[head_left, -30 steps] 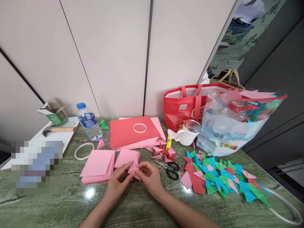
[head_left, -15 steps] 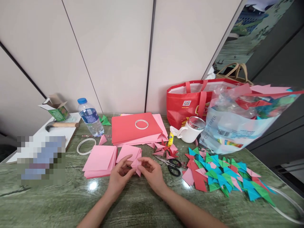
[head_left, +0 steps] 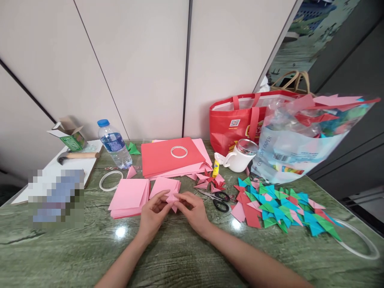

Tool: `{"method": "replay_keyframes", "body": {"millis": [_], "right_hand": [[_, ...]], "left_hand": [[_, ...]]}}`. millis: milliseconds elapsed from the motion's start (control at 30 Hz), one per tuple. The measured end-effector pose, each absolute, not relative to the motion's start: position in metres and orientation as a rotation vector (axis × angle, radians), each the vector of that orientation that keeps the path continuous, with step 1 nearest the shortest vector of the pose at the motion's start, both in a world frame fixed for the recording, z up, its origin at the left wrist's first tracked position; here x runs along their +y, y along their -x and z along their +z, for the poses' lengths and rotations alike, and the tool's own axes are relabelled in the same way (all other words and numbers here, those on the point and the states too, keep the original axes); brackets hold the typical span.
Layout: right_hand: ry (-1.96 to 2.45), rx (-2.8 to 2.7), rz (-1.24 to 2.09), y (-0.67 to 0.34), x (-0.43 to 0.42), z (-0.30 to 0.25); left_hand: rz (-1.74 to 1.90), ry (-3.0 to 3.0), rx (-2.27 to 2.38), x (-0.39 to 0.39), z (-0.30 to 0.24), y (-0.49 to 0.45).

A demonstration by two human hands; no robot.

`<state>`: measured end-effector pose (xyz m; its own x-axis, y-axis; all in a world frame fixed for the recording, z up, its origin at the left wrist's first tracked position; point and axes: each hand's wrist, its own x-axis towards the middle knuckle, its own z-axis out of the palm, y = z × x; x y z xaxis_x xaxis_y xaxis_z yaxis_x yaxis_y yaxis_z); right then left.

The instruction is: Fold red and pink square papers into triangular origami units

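Between my two hands is a small piece of folded pink paper, held just above the table. My left hand pinches its left side between thumb and fingers. On the right side, my right hand grips it the same way, and the fingertips cover part of the folds. Right behind the hands lies a small stack of pink paper. A thicker stack of pink squares sits to the left of my left hand. Black-handled scissors lie to the right of my right hand.
Red sheets bear a tape roll. A water bottle and hammer stand left. Folded red and pink pieces, a glue stick, white mug, plastic bag and colourful folded pieces are right.
The view has shifted slightly, so most things sit a little higher in the picture. My fingers have closed nearer together on the folded pink paper, and less of it shows.
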<state>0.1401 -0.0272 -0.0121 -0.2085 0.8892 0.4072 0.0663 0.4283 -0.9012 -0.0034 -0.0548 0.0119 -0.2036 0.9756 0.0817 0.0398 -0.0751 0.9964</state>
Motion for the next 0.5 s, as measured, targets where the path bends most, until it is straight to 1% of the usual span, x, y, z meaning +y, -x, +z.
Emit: {"method": "replay_keyframes", "body": {"millis": [233,367,500], "right_hand": [[0.841,-1.652,0.794,-0.1397,-0.0303,-0.0094],[0.784,-1.656,0.818,-0.1399,-0.0308,-0.0087],[0.820,-1.612,0.845,-0.1405,-0.0333,-0.0055]], "left_hand": [[1.396,-1.179,1.426,-0.0563,0.0129,0.0042],[1.386,-1.242,1.435,-0.0578,0.0128,0.0037],[1.432,-1.408,1.408,-0.0575,0.0154,0.0037]]}}
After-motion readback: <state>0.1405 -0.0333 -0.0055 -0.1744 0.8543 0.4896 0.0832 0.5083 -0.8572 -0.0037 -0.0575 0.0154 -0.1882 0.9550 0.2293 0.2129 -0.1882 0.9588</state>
